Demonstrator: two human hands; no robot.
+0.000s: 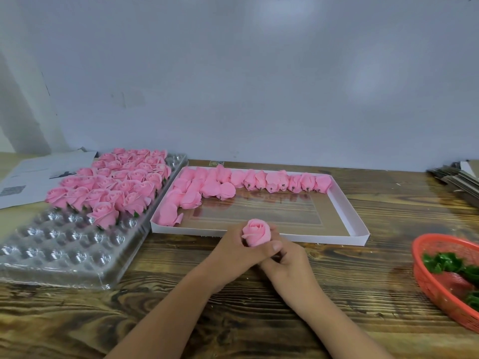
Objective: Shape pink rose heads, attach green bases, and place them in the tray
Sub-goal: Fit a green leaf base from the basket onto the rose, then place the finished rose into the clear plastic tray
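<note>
I hold a pink rose head (256, 233) upright above the wooden surface (233, 320), my left hand (239, 251) wrapped round its petals to keep them tight, my right hand (287, 260) curled at its underside, where a base would go. Green bases (444, 263) wait in the red basket (425, 278) rightward; finished roses (114, 182) fill the clear blister tray (64, 255) leftward; unshaped heads (259, 180) line the white box (357, 226) beyond.

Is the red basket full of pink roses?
No, the red basket at the right holds only green bases; the pink roses sit in the clear tray and the white box.

Head view, forward-down, near table (337, 320)
</note>
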